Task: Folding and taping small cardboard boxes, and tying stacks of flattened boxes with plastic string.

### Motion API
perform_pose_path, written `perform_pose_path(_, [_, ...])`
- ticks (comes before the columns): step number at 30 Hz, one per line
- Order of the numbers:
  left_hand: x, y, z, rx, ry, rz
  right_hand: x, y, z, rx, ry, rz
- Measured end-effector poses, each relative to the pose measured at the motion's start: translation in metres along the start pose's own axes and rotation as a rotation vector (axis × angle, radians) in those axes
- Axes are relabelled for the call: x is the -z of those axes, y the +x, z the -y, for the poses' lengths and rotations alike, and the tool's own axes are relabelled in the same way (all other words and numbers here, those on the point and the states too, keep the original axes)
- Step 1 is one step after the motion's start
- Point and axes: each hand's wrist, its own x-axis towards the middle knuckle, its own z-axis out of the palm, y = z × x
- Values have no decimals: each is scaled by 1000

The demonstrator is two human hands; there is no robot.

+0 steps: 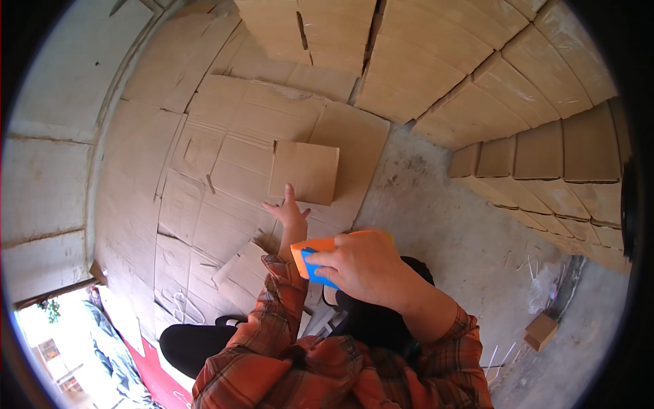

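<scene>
My left hand [289,213] reaches forward with its fingers spread, the fingertips touching the lower edge of a small folded cardboard box [304,172] that lies on flattened cardboard sheets [225,163]. My right hand [364,264] is held close under the camera and grips an orange and blue tool [310,257], its fingers wrapped over the top. Both sleeves are orange plaid.
Stacks of flat cardboard boxes [545,157] stand to the right and along the back [422,61]. Bare concrete floor [443,218] lies to the right of the sheets. A small cardboard box [541,330] and plastic scraps [545,286] lie at the lower right.
</scene>
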Motion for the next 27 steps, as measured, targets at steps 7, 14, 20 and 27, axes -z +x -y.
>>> perform_pose_path(7, [-16, 11, 16, 168, -108, 401, 5, -3, -10, -30, 49, 43])
perform_pose_path(14, [-103, 74, -40, 79, -58, 444, 11, -7, -12, -3, 53, -35])
perform_pose_path(20, [-148, 68, -54, 41, 96, 422, 7, -6, -20, -34, 59, 9])
perform_pose_path(27, [-129, 67, -55, 34, 64, 455, 15, -1, -16, -93, 59, 109])
